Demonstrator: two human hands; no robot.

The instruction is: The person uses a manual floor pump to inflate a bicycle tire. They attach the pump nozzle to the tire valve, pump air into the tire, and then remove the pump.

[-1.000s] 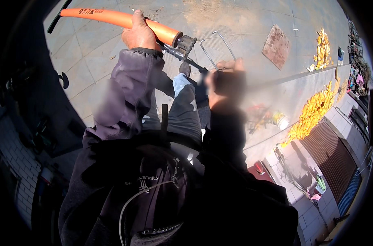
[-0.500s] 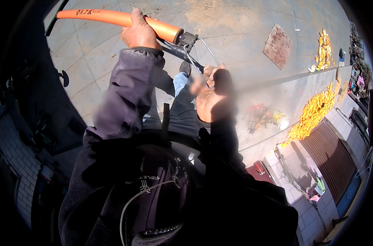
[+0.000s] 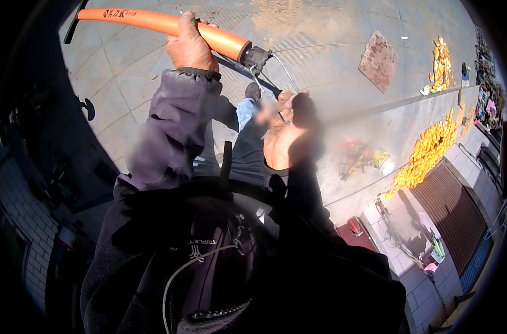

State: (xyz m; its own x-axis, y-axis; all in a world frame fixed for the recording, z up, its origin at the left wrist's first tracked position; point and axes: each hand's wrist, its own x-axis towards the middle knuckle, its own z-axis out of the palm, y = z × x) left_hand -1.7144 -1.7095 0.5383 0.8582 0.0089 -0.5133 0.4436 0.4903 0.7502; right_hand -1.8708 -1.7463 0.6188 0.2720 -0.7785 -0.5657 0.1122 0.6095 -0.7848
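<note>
An orange floor pump (image 3: 156, 22) lies nearly level across the upper left, its black handle (image 3: 72, 30) at the far left end. Wrapped round the orange barrel is my left hand (image 3: 191, 51), thumb on top. From the black base (image 3: 258, 57) at the barrel's right end comes a bent wire foot frame (image 3: 287, 70). My right hand (image 3: 284, 136) is closed on the frame's lower end; blur and shadow hide part of those fingers. A dark tube (image 3: 239, 69) runs beneath the barrel.
Below the pump are my legs and one shoe (image 3: 252, 91) on grey paving. A reddish-brown slab (image 3: 378, 62) lies beyond to the right. Piles of yellow corn cobs (image 3: 423, 153) lie at right, near a whitish bucket (image 3: 383, 162) and a brown shutter (image 3: 451, 197).
The pump has shifted very slightly, its base end a few pixels lower and its black handle turned a little. Both hands keep their hold.
</note>
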